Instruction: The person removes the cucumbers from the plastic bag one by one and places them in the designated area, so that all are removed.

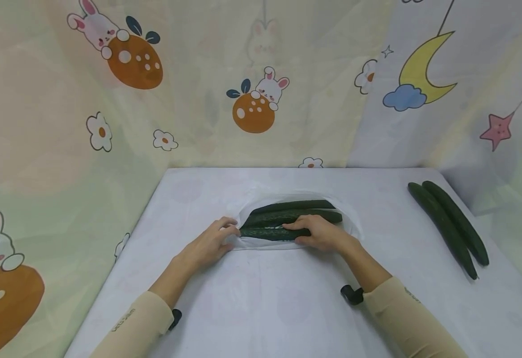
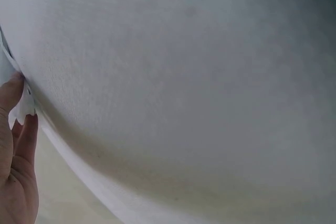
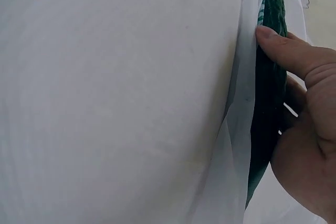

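Centrally in the head view, three dark green cucumbers (image 1: 274, 218) lie side by side in the opening of a thin white plastic bag (image 1: 353, 219) on the white-covered table (image 1: 265, 303). The left hand (image 1: 210, 243) is at the bag's left end, fingers bent and closed on its edge, while the right hand (image 1: 322, 233) is partly closed around the right part of the nearest cucumber, thumb on the near side and fingers over the top. Two more cucumbers (image 1: 442, 228) lie slantwise next to each other, well apart from the bag, near the table's right edge. Behind hangs a pale cloth (image 1: 193, 109) printed with rabbits and flowers. From the left wrist, thumb and fingers meet on a strip of white film at the picture's left edge. Over at the right wrist, the thumb presses the cucumber's dark side beside the bag's white film, with the other fingers partly hidden behind.
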Motion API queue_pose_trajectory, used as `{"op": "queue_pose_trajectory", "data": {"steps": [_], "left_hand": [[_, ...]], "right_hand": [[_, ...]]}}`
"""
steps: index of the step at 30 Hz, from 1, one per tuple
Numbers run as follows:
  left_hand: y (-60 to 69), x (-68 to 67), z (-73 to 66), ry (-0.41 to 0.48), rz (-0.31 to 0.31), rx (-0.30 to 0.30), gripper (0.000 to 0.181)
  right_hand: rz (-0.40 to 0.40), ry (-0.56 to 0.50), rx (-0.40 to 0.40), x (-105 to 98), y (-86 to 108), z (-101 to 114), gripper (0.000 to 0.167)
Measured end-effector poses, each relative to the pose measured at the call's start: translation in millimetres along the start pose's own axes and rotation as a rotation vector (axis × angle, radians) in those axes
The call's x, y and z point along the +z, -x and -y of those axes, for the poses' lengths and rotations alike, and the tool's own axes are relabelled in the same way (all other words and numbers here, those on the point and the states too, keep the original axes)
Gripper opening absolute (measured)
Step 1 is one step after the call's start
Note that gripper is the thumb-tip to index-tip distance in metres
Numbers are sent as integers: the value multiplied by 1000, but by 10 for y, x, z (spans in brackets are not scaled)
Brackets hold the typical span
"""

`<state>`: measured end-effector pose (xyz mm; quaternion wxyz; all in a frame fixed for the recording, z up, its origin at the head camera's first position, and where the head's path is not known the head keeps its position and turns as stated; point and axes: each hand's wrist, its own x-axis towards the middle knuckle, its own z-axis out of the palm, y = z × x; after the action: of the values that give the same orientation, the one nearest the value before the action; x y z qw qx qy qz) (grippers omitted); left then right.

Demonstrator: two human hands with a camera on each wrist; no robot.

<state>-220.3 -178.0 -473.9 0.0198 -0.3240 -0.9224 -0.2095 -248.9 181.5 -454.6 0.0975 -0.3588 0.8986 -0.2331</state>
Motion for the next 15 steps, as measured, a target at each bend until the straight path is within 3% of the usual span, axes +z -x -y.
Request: {"op": "queue_pose_trajectory", "data": {"steps": [11,15], "left_hand": [[3,20,-14,-2,4,-11,33],[-6,19,-17,-4,3,-8,33]], "right_hand": [[-64,27,-123,-16,46,-33,48],[-86,67,-133,-82,81,-6,47]]}}
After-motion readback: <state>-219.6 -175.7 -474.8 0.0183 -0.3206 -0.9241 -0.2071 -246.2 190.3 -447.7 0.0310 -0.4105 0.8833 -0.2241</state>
